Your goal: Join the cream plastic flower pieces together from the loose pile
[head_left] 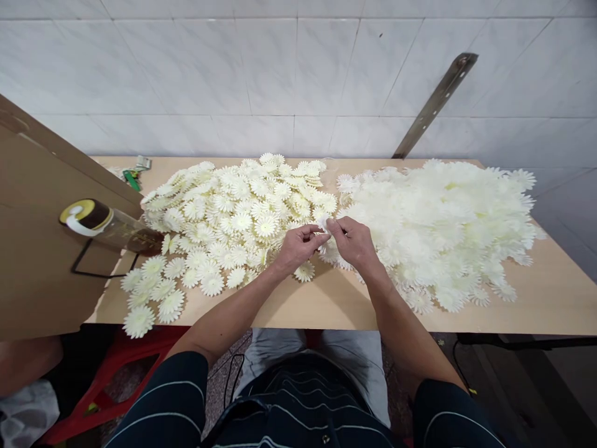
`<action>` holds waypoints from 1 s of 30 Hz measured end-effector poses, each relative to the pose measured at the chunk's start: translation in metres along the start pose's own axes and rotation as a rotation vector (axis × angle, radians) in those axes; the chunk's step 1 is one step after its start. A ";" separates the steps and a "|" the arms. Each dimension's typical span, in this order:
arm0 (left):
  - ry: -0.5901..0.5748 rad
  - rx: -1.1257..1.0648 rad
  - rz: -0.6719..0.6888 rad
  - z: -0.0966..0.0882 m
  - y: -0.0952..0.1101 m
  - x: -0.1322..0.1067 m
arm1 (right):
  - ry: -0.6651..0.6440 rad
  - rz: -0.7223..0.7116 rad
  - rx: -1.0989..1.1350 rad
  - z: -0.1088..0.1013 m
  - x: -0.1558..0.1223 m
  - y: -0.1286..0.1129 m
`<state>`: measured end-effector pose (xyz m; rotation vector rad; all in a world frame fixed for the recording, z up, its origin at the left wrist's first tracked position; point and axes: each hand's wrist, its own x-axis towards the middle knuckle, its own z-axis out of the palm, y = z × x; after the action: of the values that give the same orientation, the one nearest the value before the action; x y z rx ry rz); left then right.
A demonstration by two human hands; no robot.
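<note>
My left hand (pixel 300 247) and my right hand (pixel 355 241) meet over the middle of the table, their fingertips almost touching. Between them is a small white artificial flower (pixel 323 222), mostly hidden by the fingers. Both hands are closed in a pinch on it. Left of my hands lies a heap of cream-yellow artificial flowers (pixel 242 221) with pointed petals. On the right spreads a larger heap of whiter, more translucent flower pieces (pixel 443 230). A single flower (pixel 305 272) lies just below my left hand.
A bottle (pixel 116 230) with a yellow-topped lid stands at the left, beside a cardboard panel (pixel 51 230). Behind it lies a small green item (pixel 132 180). A metal bracket (pixel 436 106) leans against the tiled wall. A red stool (pixel 112 389) and another person's arm (pixel 28 364) show lower left.
</note>
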<state>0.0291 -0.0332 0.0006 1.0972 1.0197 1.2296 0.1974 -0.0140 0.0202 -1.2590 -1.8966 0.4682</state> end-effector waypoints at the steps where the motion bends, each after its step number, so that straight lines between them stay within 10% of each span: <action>1: 0.005 0.009 0.004 0.001 0.000 -0.001 | -0.010 -0.006 0.001 0.001 0.000 0.000; 20: -0.095 0.135 -0.006 -0.004 0.003 -0.001 | -0.065 -0.030 -0.257 -0.011 0.003 0.007; 30: -0.074 0.119 -0.007 -0.005 0.000 0.000 | 0.054 0.032 0.096 -0.024 -0.004 -0.001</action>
<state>0.0244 -0.0326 -0.0005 1.2210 1.0494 1.1260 0.2168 -0.0208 0.0341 -1.2282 -1.7905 0.5307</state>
